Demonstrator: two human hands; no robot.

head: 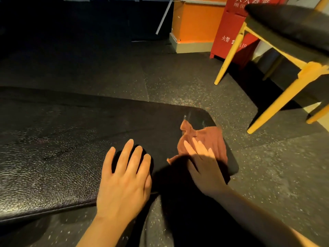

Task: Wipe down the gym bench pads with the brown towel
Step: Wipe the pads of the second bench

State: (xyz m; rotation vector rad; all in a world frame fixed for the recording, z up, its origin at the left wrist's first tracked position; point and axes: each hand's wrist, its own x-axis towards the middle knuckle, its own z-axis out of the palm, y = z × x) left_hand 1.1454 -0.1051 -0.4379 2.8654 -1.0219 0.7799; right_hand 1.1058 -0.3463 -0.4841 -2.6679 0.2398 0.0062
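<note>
Head view: right hand (pixel 201 163) flat, fingers straight, pressing the brown towel (pixel 208 141) onto the near-right corner of the black bench pad (pixel 62 139). Left hand (pixel 124 177) open, resting on the pad beside it. Faint smears near that corner (wiped, I'd guess); the long left stretch likely remains.

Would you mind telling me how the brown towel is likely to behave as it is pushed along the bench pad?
The brown towel looks floppy: it lies crumpled with a twisted corner, so it will probably bunch rather than slide flat. Under the right hand, pressing with straight fingers, it should glide fairly easily, since the bench pad looks smooth and glossy. It seems light.
</note>
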